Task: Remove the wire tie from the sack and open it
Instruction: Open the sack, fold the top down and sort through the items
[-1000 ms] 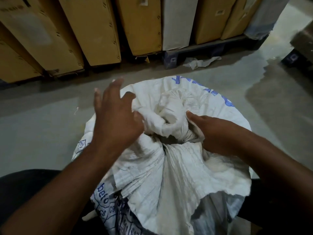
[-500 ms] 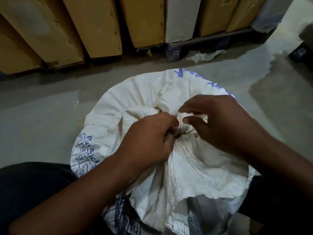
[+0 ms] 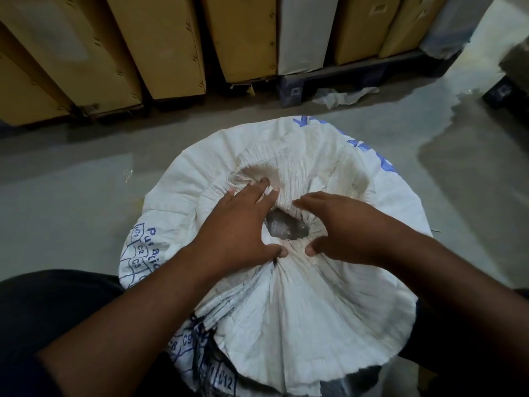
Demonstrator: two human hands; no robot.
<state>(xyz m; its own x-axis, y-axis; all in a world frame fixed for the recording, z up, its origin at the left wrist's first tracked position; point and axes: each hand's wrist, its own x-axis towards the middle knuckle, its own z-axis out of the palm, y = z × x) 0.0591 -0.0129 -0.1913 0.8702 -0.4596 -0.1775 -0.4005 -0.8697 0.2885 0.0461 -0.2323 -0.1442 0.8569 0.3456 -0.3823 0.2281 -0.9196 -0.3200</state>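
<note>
far left: we open on tall brown cardboard boxes (image 3: pixel 86 53) leaning in a row along the back, on the grey floor (image 3: pixel 57 210).
lower left: a dark-clothed leg (image 3: pixel 43 310) sits close against the sack's side.
floor bit: a small pale twist of thread (image 3: pixel 128 174) lies alone on the floor, apart from the sack; thread or tie, we cannot tell.
sack: the white woven sack (image 3: pixel 300 310) stands upright right below us, centre frame, its top fabric fanned out in pleats all round, blue print (image 3: pixel 143 245) down its left flank.
left hand: and there's the left hand (image 3: pixel 237 227), laid on the pleats left of the opening, fingers straight and spread toward the far side, thumb pressed at the near rim; nothing gripped.
opening: between the two hands we see a small dark hole (image 3: pixel 286 226), with something clear and shiny inside, too dim to name.
right hand: the right hand (image 3: pixel 349 227) lies flat on the cloth right of the opening, fingers reaching across the far rim, thumb pressed at the near rim; the two thumbs sit near each other but apart.
behind: a white box (image 3: pixel 303 32) stands among the brown ones on a dark pallet (image 3: pixel 329 78), a crumpled pale scrap (image 3: pixel 340 97) on the floor just before it.
far right: a darker patch (image 3: pixel 472 173) spreads over the floor.
</note>
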